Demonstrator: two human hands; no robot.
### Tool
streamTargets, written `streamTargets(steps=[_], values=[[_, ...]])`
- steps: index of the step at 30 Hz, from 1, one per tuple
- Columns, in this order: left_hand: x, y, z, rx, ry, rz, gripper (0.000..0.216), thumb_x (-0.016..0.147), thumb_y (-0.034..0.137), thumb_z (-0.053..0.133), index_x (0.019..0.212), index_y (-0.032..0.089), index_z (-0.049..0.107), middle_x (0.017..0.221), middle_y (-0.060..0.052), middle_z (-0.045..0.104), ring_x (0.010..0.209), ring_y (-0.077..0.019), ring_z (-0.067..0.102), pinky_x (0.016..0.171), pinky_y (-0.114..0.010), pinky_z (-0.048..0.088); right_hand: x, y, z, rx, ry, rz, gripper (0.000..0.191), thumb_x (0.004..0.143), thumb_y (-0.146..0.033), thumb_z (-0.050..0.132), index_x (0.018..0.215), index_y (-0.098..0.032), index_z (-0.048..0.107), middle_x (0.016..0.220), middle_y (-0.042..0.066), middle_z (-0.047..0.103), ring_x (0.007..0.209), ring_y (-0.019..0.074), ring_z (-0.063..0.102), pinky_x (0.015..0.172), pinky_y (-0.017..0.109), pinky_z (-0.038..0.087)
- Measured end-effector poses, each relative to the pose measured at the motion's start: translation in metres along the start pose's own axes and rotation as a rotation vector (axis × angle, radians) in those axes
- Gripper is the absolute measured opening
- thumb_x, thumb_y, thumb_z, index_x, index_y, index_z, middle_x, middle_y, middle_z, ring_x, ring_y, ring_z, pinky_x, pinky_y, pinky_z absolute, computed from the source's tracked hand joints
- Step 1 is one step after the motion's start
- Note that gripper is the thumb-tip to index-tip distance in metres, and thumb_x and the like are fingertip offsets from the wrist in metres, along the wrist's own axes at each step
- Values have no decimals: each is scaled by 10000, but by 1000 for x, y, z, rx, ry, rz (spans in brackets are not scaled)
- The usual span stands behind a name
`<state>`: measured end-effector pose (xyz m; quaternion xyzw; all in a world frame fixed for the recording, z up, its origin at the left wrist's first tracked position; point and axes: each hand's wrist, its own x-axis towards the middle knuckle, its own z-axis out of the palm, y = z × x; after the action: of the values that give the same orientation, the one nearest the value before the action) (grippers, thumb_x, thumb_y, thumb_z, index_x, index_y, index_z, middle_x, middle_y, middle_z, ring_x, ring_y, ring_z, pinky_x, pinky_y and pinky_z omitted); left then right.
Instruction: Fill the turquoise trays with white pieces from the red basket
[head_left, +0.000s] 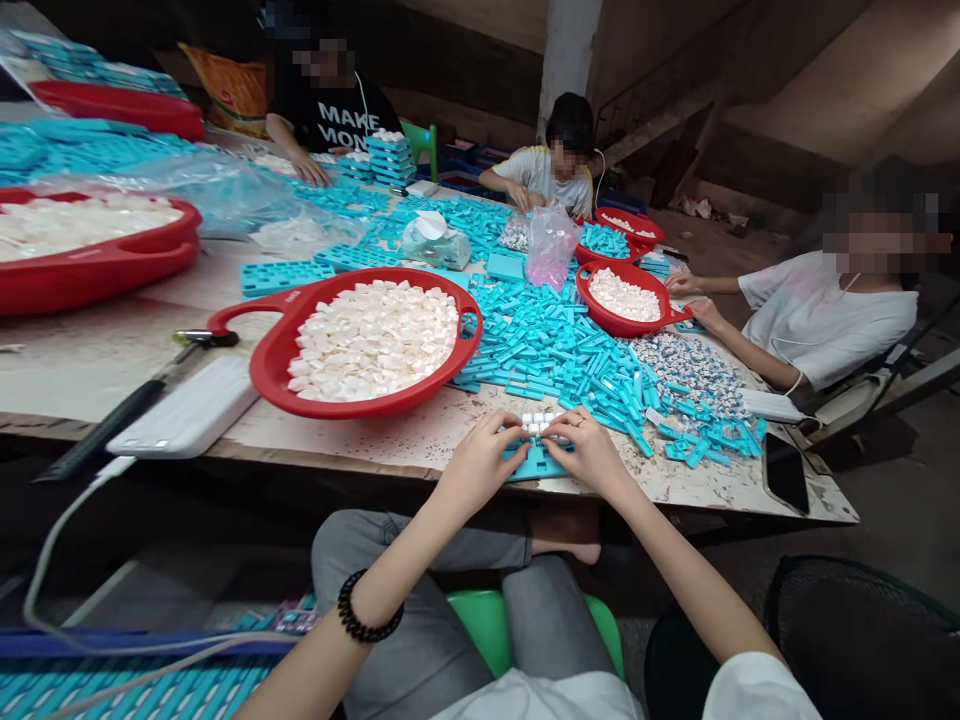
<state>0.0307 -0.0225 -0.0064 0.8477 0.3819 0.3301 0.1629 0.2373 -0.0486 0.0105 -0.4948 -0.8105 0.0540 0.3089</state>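
A turquoise slotted plate [538, 463] lies at the table's front edge, with small white block-like caps [537, 422] in rows along its far side. My left hand [486, 452] is at the plate's left side, thumb and fingers bent together in a pinch. From the right, my right hand [589, 450] comes in with its fingertips pinched beside the white caps. Whatever sits between the fingertips of either hand is too small and covered to make out. Just beyond the hands spreads a heap of loose turquoise pieces [555, 345].
A red basin [360, 408] of white caps stands left of the heap. Further left lie a white power bank [184, 410] and a black-handled hammer [105, 430]. A phone [785, 470] rests near the right edge. Several people work around the table, one person [832, 320] at the right.
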Motion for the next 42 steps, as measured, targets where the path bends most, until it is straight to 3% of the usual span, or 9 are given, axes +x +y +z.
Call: streamTargets(steps=[6,11,14,22,29,42], values=[[1,0,0,-2,-13,-7,160,925,225,567,1017,231,698,1091,-78,665,1074,-245,620,941,-398,524,4,-5,-2,-46,-39,4,82,875,-172,716,920,-224,760,940,59,725,974,258,602,868,388,538],[2,1,-1,17,-30,11,154,932,227,578,1005,229,714,1102,-85,656,1065,-253,635,930,-399,532,6,-7,-4,-104,-9,-23,92,849,-176,738,919,-233,758,1260,87,652,1181,309,535,967,472,515],[3,-1,0,-14,-11,12,144,927,217,590,977,220,725,1079,-90,659,1053,-256,639,940,-412,527,7,-7,-5,-113,-20,-29,90,856,-174,731,920,-233,751,1332,89,616,1235,327,497,1008,515,487],[-5,-3,12,-141,114,-63,126,924,249,619,965,234,738,1080,-78,679,1083,-251,618,975,-439,502,1,1,3,47,21,55,40,864,-220,745,901,-233,749,1247,92,635,1198,302,510,1024,508,454],[-10,0,18,-189,148,-148,124,924,266,627,944,249,748,1121,-63,721,1114,-261,618,1015,-478,466,2,-1,0,7,-21,37,27,870,-209,736,886,-228,747,1243,95,636,1177,304,512,1003,493,469],[-10,-2,19,-206,192,-75,128,938,260,611,955,222,732,1122,-70,727,1109,-249,602,998,-444,486,11,-10,-5,-113,-108,-23,95,869,-147,728,927,-214,763,1183,101,662,1146,322,535,953,515,492]])
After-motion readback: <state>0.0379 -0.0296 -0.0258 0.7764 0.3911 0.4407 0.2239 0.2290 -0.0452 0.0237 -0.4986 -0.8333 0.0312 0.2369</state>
